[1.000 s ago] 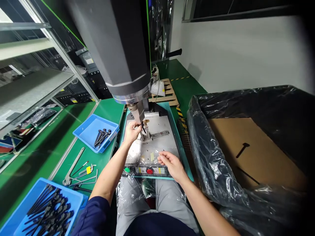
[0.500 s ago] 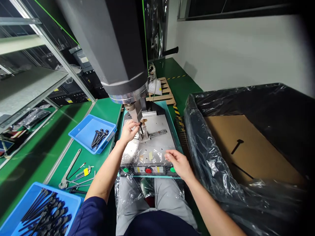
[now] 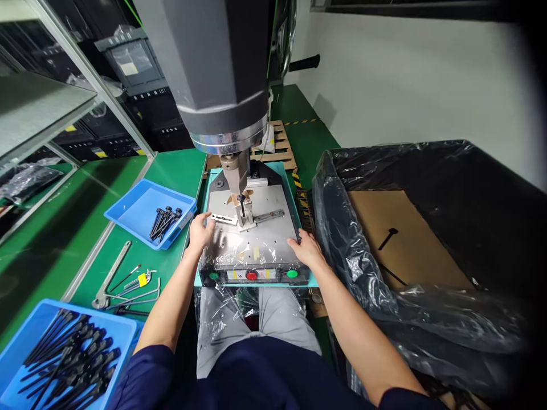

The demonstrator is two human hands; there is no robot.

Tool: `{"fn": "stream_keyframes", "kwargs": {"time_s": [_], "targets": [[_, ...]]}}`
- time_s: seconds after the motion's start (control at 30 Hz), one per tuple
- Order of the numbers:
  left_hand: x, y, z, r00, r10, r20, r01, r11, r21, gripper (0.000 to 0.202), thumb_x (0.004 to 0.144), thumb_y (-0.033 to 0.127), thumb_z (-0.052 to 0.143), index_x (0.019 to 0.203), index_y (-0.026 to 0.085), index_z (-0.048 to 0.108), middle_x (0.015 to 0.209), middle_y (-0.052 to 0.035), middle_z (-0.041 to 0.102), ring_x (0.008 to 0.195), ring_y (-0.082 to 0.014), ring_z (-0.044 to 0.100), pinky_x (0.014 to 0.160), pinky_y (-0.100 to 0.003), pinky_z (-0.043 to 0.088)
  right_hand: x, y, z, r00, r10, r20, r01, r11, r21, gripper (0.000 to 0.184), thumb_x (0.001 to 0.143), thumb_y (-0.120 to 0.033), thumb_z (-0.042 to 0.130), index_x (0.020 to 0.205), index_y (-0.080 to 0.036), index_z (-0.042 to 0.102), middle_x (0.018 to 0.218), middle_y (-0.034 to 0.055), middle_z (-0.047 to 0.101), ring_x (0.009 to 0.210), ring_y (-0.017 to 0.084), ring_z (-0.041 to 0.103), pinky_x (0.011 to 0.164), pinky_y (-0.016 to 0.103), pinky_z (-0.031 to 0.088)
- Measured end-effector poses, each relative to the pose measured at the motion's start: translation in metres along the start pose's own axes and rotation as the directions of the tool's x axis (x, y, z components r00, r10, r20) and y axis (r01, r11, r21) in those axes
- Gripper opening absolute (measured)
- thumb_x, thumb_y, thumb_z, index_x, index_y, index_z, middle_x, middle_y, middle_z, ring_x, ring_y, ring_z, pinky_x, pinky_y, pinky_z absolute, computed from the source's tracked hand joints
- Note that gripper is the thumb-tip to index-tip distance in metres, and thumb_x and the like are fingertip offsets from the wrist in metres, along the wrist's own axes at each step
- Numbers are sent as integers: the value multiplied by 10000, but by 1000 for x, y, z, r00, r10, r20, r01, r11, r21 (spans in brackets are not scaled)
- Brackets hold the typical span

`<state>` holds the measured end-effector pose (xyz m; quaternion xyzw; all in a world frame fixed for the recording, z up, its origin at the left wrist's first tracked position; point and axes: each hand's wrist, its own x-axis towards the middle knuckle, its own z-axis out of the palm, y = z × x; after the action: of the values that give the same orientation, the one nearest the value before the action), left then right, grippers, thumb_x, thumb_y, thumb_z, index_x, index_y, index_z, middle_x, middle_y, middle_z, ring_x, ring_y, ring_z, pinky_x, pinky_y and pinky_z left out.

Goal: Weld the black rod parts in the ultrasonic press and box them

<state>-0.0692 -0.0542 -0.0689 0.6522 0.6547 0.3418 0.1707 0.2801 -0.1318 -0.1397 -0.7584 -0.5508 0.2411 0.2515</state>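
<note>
A black long-stemmed part with a wider head (image 3: 242, 199) stands upright in the metal fixture (image 3: 248, 219), right beneath the press's tapered metal tip (image 3: 236, 173). My left hand (image 3: 201, 232) is at the left edge of the metal base plate (image 3: 239, 245), fingers apart and holding nothing. At the plate's right edge is my right hand (image 3: 308, 249), also open and empty. A red button (image 3: 252, 275) sits between two green ones on the front panel, below both hands.
Similar black parts lie in a small blue tray (image 3: 145, 183) and a fuller blue bin (image 3: 47, 304) at left. Between them are a wrench (image 3: 113, 273) and hex keys (image 3: 143, 279). At right, a plastic-lined box (image 3: 337, 188) holds cardboard (image 3: 384, 210) and two black parts.
My left hand has let go of the black part in the fixture and moved left to the plate's edge. My right hand has shifted to the right edge. The camera view has moved slightly.
</note>
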Motion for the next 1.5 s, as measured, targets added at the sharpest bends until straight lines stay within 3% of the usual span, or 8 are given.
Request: {"fn": "stream_keyframes", "kwargs": {"time_s": [0.17,0.3,0.5,0.67,0.9,1.17,1.33,1.5], "targets": [[-20,-33,6,979,-82,187,52,985,163,350,694,292,682,1016,156,697,1154,-161,635,1123,-335,567,1003,-435,409,2,10,-2,996,71,49,-70,997,-24,598,790,-410,674,1300,-107,597,1201,212,649,1104,334,618,919,419,468],[-19,-40,2,963,-135,232,120,990,77,70,662,246,659,690,183,646,820,-96,670,896,-270,619,867,-375,455,-5,22,-11,992,111,63,-117,990,84,385,722,-458,711,959,-154,711,913,131,716,856,284,670,750,359,473],[-21,-41,-21,952,-133,275,188,964,-186,152,702,321,591,707,177,543,778,-59,683,628,-143,597,635,-276,464,-24,24,-21,997,-2,82,-23,954,299,464,680,-649,654,615,-202,549,597,2,577,608,181,554,577,291,407],[-12,-30,-56,936,-151,318,304,802,-515,233,614,302,686,689,171,508,635,-19,631,482,-99,527,485,-219,380,-23,-17,-44,990,-60,131,-48,719,693,517,574,-616,804,725,-203,532,659,0,594,590,159,578,498,250,423],[27,-27,-119,944,-213,251,318,789,-525,295,563,244,777,774,146,596,643,-17,634,473,-88,501,452,-211,364,27,-105,-66,957,-222,189,-44,531,847,491,571,-493,883,775,-197,548,637,-34,582,443,72,458,351,167,263],[104,-40,-155,941,-295,168,338,852,-399,312,593,261,799,813,137,615,669,-11,648,502,-89,526,490,-213,380,115,-189,-36,969,-137,203,-82,598,798,364,723,-393,825,722,-196,518,578,-42,551,377,49,367,335,170,256],[133,-51,-142,950,-304,74,313,914,-258,401,512,322,843,820,148,654,656,-24,655,574,-163,602,521,-263,452,146,-194,-17,973,-98,211,-94,663,743,304,765,-304,773,683,-195,501,552,-44,538,349,43,337,317,169,195],[135,-62,-125,967,-254,24,255,964,-74,685,623,388,783,1232,131,607,1178,-185,677,964,-285,685,782,-372,540,159,-184,-10,975,-77,208,-90,719,689,250,780,-288,745,697,-187,532,584,-44,558,356,36,339,326,165,195]]}}
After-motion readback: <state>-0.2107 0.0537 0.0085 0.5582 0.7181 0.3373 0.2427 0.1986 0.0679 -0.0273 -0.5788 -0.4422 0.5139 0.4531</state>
